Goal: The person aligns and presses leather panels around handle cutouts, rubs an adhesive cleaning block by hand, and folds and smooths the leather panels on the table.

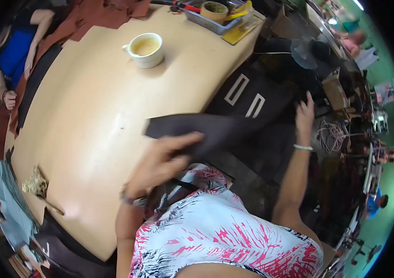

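My left hand (pixel 164 162) is at the near edge of the table, gripping a dark brown fabric piece (pixel 187 126) whose raised end lies over the tabletop. Motion blurs the piece where it runs off to the right. Beyond it hangs more dark fabric (pixel 238 109) with two pale rectangular outlines on it, one partly covered. At the right, my right hand (pixel 305 118) is stretched out beside the dark fabric, its fingers apart and no object visible in them.
On the pale wooden table (pixel 90 111) stand a white cup (pixel 147 52) and a basket (pixel 201 19) holding tape and tools. A brush-like tool (pixel 41 187) lies at the left. A co-worker's hand (pixel 9 99) is by the brown fabric (pixel 90 18). Coiled cable (pixel 333 137) lies at right.
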`<action>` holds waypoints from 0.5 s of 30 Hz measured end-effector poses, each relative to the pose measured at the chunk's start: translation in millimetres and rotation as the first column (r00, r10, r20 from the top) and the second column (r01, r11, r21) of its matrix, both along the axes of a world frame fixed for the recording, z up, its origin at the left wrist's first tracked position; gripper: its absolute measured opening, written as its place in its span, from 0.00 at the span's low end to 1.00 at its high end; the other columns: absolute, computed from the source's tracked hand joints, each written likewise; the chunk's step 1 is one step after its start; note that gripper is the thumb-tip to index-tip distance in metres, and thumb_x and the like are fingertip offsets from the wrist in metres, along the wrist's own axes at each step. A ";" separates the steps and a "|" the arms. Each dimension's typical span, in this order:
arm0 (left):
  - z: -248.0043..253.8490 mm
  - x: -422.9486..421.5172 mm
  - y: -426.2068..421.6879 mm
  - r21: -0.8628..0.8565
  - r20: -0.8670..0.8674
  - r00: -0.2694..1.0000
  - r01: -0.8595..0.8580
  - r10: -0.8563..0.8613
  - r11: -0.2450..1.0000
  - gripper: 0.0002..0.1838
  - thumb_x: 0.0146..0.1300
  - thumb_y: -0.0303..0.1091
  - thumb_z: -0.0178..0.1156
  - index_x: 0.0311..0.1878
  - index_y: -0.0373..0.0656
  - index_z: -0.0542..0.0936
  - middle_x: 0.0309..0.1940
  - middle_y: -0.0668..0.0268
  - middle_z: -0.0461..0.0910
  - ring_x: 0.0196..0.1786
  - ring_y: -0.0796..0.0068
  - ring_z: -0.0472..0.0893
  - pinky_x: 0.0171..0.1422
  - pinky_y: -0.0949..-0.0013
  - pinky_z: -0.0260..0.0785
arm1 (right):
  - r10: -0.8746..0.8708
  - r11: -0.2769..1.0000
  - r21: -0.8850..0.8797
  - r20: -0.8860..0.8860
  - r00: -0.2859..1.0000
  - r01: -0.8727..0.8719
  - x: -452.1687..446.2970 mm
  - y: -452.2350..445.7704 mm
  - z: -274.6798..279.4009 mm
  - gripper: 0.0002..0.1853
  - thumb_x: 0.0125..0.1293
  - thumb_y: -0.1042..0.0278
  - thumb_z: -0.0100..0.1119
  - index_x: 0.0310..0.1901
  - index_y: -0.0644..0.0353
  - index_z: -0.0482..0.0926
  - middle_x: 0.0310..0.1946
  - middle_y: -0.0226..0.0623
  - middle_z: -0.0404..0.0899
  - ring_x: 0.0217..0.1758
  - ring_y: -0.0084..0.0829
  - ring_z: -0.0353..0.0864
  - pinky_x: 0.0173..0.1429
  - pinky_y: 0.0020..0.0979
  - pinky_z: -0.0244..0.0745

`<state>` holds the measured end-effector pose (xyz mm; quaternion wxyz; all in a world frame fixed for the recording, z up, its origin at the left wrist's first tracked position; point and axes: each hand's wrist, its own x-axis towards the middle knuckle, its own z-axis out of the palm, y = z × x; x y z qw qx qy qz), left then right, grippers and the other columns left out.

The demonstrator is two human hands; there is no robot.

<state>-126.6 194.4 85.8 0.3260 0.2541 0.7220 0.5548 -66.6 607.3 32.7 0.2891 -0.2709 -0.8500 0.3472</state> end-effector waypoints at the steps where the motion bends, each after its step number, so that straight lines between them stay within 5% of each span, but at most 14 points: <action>1: -31.8 9.7 37.5 0.228 -0.180 0.981 0.107 -0.066 0.968 0.26 0.48 0.22 0.53 0.56 0.38 0.74 0.43 0.51 0.80 0.38 0.66 0.80 0.45 0.64 0.70 | 0.057 0.996 0.059 0.111 0.992 -0.064 39.1 62.3 -20.4 0.31 0.58 0.76 0.55 0.64 0.66 0.60 0.64 0.45 0.62 0.65 0.36 0.65 0.65 0.30 0.61; 3: -56.0 22.9 93.4 0.211 -0.157 0.893 0.448 -0.422 0.869 0.25 0.52 0.20 0.52 0.57 0.38 0.74 0.41 0.55 0.81 0.36 0.77 0.79 0.45 0.74 0.69 | -0.101 0.993 -0.018 0.381 0.919 0.117 100.5 109.6 -0.3 0.32 0.56 0.77 0.56 0.64 0.65 0.60 0.63 0.47 0.62 0.63 0.38 0.67 0.65 0.33 0.61; 5: -57.3 44.0 130.8 0.276 0.025 0.856 0.490 -0.516 0.827 0.25 0.55 0.22 0.53 0.59 0.42 0.73 0.28 0.64 0.80 0.26 0.83 0.71 0.36 0.77 0.65 | -0.078 0.997 0.011 0.476 0.876 0.082 148.9 175.9 6.3 0.33 0.55 0.78 0.57 0.64 0.65 0.60 0.61 0.48 0.65 0.62 0.39 0.67 0.65 0.34 0.61; 7: -62.6 56.1 158.7 0.348 0.206 0.798 0.482 -0.567 0.804 0.25 0.58 0.24 0.53 0.62 0.44 0.71 0.24 0.70 0.74 0.24 0.86 0.66 0.32 0.78 0.62 | -0.069 0.996 0.080 0.420 0.905 0.039 178.9 255.1 -11.4 0.34 0.54 0.78 0.58 0.64 0.65 0.60 0.58 0.50 0.68 0.61 0.41 0.68 0.63 0.35 0.63; 8: -67.2 61.3 169.2 0.383 0.294 0.755 0.469 -0.587 0.796 0.25 0.60 0.25 0.54 0.63 0.45 0.70 0.21 0.73 0.72 0.23 0.87 0.64 0.31 0.79 0.60 | -0.171 0.936 0.350 0.511 0.842 -0.023 170.4 263.5 -4.5 0.35 0.53 0.79 0.60 0.64 0.62 0.61 0.53 0.52 0.72 0.58 0.45 0.71 0.59 0.37 0.66; 11: -107.6 71.6 190.3 0.392 0.313 0.747 0.461 -0.586 0.796 0.27 0.64 0.28 0.53 0.67 0.47 0.64 0.22 0.76 0.67 0.24 0.88 0.59 0.29 0.81 0.56 | -0.189 0.921 0.388 0.495 0.848 -0.022 102.2 241.1 -4.6 0.33 0.55 0.76 0.57 0.65 0.56 0.61 0.48 0.55 0.75 0.53 0.52 0.74 0.56 0.42 0.67; 15: -147.8 73.0 200.7 0.245 0.480 0.721 0.438 -0.501 0.865 0.32 0.65 0.32 0.54 0.71 0.46 0.55 0.31 0.74 0.72 0.31 0.87 0.65 0.37 0.79 0.62 | -0.141 0.906 0.409 0.537 0.832 -0.111 5.4 230.4 -59.2 0.33 0.57 0.73 0.54 0.66 0.48 0.58 0.47 0.49 0.78 0.51 0.51 0.75 0.54 0.45 0.69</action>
